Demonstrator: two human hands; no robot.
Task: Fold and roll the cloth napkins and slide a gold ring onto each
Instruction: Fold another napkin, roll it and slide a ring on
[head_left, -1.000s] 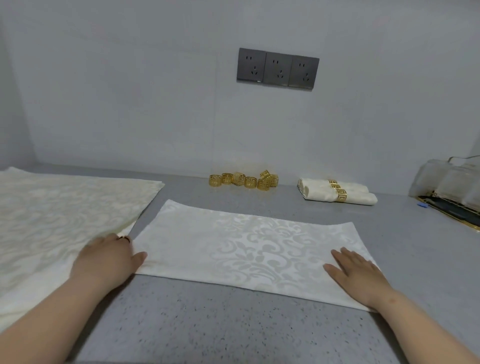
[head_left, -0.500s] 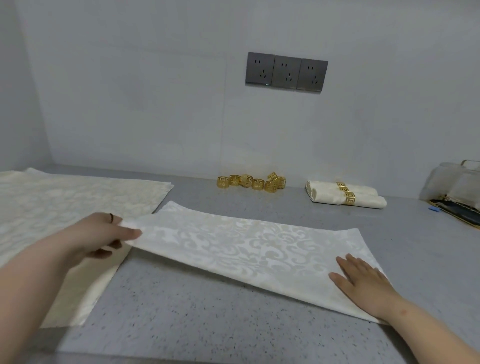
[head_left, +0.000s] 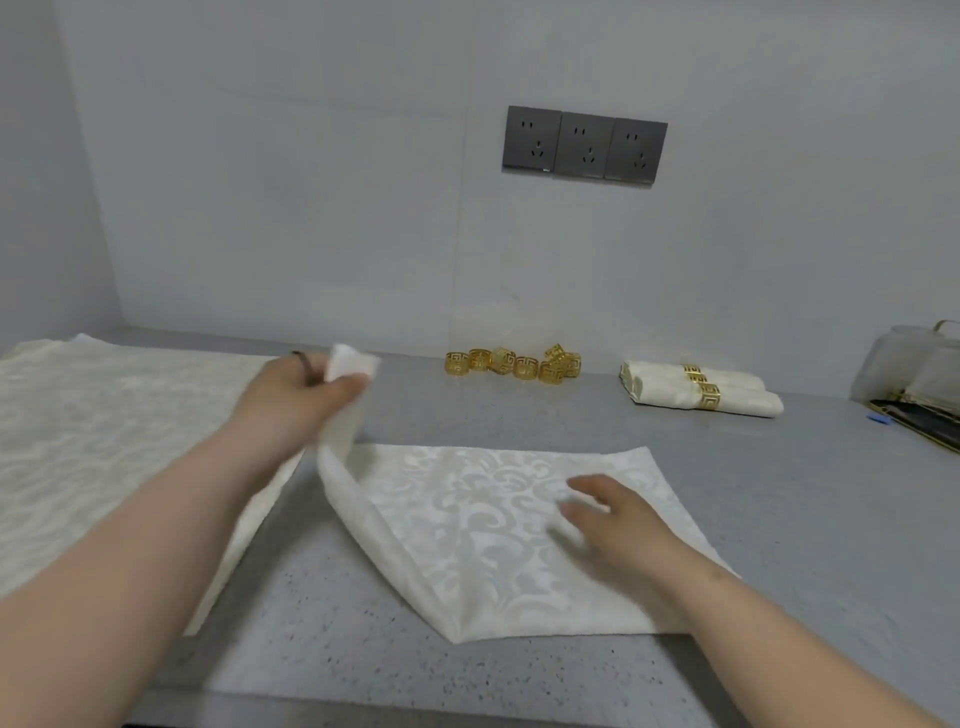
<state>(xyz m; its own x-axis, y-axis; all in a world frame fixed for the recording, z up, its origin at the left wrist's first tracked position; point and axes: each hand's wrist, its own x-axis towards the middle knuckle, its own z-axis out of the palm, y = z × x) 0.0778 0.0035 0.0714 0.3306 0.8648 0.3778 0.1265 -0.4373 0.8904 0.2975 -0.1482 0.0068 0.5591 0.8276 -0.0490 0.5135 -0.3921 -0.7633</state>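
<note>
On grey counter (head_left: 779, 493), folded napkin (head_left: 493, 519)

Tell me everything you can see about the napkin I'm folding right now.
The napkin is cream cloth with a woven scroll pattern, folded and lying on the grey counter. Its left end is lifted, pinched in the left hand, curling over toward the right. The right hand rests on the flat part.
</note>
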